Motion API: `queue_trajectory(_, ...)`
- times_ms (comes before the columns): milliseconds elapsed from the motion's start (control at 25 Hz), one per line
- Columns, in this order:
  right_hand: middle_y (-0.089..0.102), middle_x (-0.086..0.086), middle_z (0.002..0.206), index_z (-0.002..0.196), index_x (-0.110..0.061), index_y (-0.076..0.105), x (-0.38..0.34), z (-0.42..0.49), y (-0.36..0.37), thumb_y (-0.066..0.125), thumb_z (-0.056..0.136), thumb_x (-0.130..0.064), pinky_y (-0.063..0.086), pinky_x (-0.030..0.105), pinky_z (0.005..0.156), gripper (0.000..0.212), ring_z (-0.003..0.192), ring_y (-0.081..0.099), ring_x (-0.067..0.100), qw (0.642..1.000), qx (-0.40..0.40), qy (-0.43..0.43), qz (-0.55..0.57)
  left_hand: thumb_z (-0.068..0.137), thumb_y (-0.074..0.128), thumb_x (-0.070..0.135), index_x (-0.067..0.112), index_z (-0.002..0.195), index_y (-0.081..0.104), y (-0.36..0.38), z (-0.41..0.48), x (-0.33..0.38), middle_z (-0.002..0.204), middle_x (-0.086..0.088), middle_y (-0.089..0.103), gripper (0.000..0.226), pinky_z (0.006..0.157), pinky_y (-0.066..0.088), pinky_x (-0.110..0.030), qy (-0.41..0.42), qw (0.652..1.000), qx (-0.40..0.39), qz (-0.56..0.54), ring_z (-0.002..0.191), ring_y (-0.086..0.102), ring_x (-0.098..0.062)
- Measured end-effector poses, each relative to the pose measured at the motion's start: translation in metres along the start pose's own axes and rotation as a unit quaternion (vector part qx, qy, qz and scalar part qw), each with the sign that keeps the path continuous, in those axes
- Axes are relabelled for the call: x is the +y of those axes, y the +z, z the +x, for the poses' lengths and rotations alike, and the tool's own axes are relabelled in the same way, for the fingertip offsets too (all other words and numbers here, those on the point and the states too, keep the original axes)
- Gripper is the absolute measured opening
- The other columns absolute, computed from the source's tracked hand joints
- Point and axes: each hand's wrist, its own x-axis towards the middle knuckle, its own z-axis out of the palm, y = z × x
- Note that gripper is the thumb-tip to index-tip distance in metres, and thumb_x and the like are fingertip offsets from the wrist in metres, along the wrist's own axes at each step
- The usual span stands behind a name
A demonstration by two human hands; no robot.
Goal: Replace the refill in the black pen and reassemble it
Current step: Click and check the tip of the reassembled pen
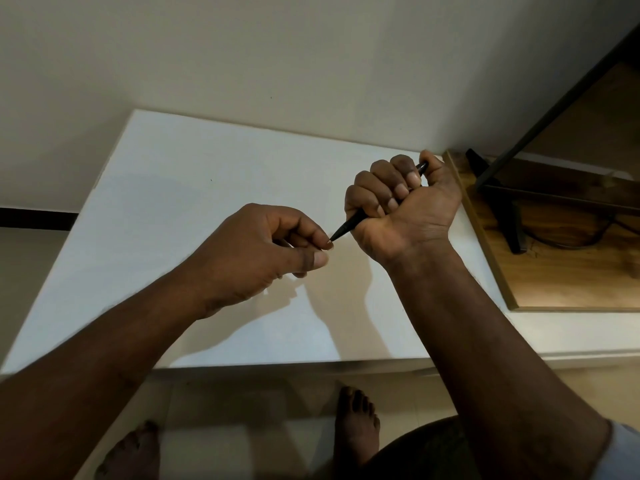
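Observation:
The black pen (348, 225) is gripped in the fist of my right hand (401, 206) above the white table (194, 188). Its tapered tip points down and left, and its back end sticks out by my thumb at the top. My left hand (266, 251) is right at the pen's tip, thumb and forefinger pinched together there. Whether those fingers hold the refill's end or the tip itself I cannot tell; no loose refill shows anywhere.
A wooden board (561, 271) lies on the table's right side with a black metal stand (502, 199) and a dark cable on it. The wall is close behind the table. Bare feet (356, 424) stand on the tiled floor below the front edge.

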Motion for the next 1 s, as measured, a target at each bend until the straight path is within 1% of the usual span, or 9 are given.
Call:
queue_trajectory(200, 0.022, -0.007, 0.052, 0.058, -0.020, 0.032, 0.0006, -0.0010, 0.0004, 0.047, 0.098, -0.046, 0.014, 0.021, 0.043, 0.050, 0.040, 0.016, 0.010, 1.000, 0.002, 0.000, -0.007, 0.085, 0.083, 0.027, 0.036, 0.092, 0.080, -0.0001, -0.0001, 0.0001, 0.082, 0.008, 0.080, 0.012, 0.063, 0.049, -0.018, 0.003, 1.000, -0.003, 0.004, 0.076, 0.076, -0.009)
queue_trajectory(320, 0.023, -0.007, 0.052, 0.060, -0.021, 0.031, 0.0009, -0.0009, 0.0004, 0.048, 0.098, -0.049, 0.014, 0.021, 0.042, 0.051, 0.039, 0.016, 0.010, 1.000, -0.003, 0.000, -0.013, 0.085, 0.083, 0.026, 0.035, 0.092, 0.081, -0.0003, -0.0004, 0.0004, 0.082, 0.008, 0.081, 0.012, 0.065, 0.050, -0.020, 0.005, 1.000, -0.002, 0.003, 0.076, 0.076, -0.010)
queue_trajectory(560, 0.022, -0.007, 0.050, 0.057, -0.020, 0.031, 0.0003, 0.0000, 0.0016, 0.044, 0.097, -0.040, 0.015, 0.021, 0.040, 0.047, 0.038, 0.017, 0.010, 1.000, -0.007, -0.009, -0.015, 0.084, 0.083, 0.027, 0.035, 0.091, 0.081, -0.0003, -0.0001, 0.0008, 0.082, 0.006, 0.081, 0.010, 0.064, 0.049, -0.019, 0.005, 1.000, -0.005, 0.002, 0.077, 0.076, -0.010)
queue_trajectory(720, 0.022, -0.007, 0.051, 0.058, -0.021, 0.031, 0.0005, -0.0004, 0.0015, 0.048, 0.097, -0.045, 0.014, 0.021, 0.041, 0.049, 0.039, 0.016, 0.010, 1.000, -0.005, -0.008, -0.020, 0.084, 0.083, 0.029, 0.036, 0.091, 0.081, -0.0012, -0.0006, 0.0013, 0.083, 0.005, 0.081, 0.010, 0.059, 0.049, -0.011, 0.005, 1.000, -0.006, 0.000, 0.077, 0.077, -0.010)
queue_trajectory(920, 0.022, -0.007, 0.051, 0.057, -0.020, 0.032, 0.0001, 0.0011, 0.0014, 0.046, 0.096, -0.040, 0.015, 0.021, 0.040, 0.046, 0.038, 0.017, 0.010, 0.999, -0.006, -0.021, -0.029, 0.084, 0.082, 0.029, 0.036, 0.091, 0.081, -0.0013, -0.0010, 0.0017, 0.084, 0.005, 0.082, 0.010, 0.058, 0.050, -0.012, 0.008, 1.000, -0.007, -0.003, 0.078, 0.077, -0.011)
queue_trajectory(1000, 0.022, -0.007, 0.052, 0.057, -0.020, 0.032, -0.0003, 0.0011, 0.0015, 0.047, 0.096, -0.042, 0.015, 0.021, 0.041, 0.047, 0.038, 0.017, 0.010, 0.999, -0.006, -0.023, -0.027, 0.084, 0.082, 0.029, 0.036, 0.091, 0.081, -0.0008, -0.0006, 0.0016, 0.084, 0.005, 0.082, 0.010, 0.059, 0.049, -0.012, 0.006, 1.000, -0.006, 0.000, 0.078, 0.077, -0.011)
